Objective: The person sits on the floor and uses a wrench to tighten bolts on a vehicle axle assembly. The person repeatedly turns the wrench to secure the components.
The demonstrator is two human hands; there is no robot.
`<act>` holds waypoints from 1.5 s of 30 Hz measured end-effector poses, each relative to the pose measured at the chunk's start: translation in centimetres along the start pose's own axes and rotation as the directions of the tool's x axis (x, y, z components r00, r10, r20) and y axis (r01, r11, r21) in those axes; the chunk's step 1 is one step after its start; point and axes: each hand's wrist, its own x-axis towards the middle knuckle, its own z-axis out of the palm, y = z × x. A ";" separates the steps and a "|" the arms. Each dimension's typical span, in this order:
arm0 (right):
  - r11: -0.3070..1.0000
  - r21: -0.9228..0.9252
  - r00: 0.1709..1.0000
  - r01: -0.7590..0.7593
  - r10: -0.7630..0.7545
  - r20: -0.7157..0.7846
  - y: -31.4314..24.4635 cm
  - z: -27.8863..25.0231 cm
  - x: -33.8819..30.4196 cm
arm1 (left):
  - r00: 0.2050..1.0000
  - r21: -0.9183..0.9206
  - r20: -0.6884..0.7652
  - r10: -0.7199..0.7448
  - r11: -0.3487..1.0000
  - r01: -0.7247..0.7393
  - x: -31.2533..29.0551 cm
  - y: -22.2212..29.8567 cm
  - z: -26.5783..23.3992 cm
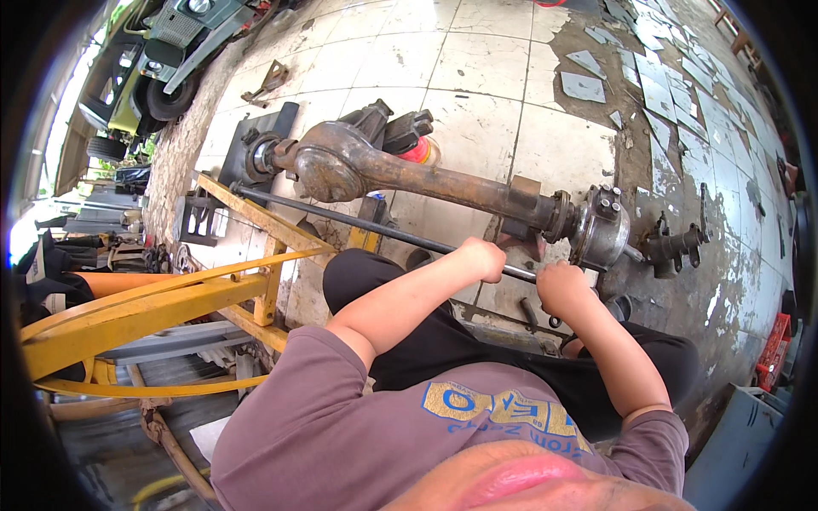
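Note:
A long dark metal rod (358, 223) slants in front of me, from the far left down to my hands. My left hand (483, 259) is closed round it near its right-hand part. Just to the right, my right hand (564, 288) is closed at the rod's near end, which its fingers hide. Beyond the rod lies a rusty vehicle axle housing (434, 180) with a round bulge (328, 166) at its left. A bare metal hub (601, 228) sits on its right end, close to my right hand.
A yellow metal frame (153, 328) stands at my left. Metal parts (673, 245) lie right of the hub, and a red crate (773, 351) stands far right. Broken tiles (656, 85) cover the floor at upper right. A parked vehicle (162, 60) is at upper left.

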 end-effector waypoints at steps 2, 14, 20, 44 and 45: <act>0.999 0.004 0.998 -0.053 0.053 -0.045 -0.1 0.5 1.1 | 1.000 0.002 -0.004 0.001 1.000 -0.001 -0.1 0.1 -0.4; 1.000 0.008 0.996 -0.018 0.017 0.086 0.6 -0.8 -0.1 | 0.999 0.005 -0.050 0.002 1.000 -0.002 -0.3 0.2 -0.1; 0.999 0.037 0.998 0.020 -0.022 0.056 0.0 -2.5 -1.7 | 1.000 0.038 -0.013 0.017 0.999 -0.016 0.4 0.0 0.2; 0.998 0.064 0.999 0.002 -0.005 0.037 0.1 -2.3 -1.0 | 0.999 -0.004 -0.038 -0.011 1.000 0.010 -0.4 0.2 -0.3; 0.998 0.060 0.996 0.036 -0.041 0.076 0.0 -3.5 -1.4 | 0.999 -0.004 -0.032 -0.021 1.000 0.021 -0.6 0.0 -0.2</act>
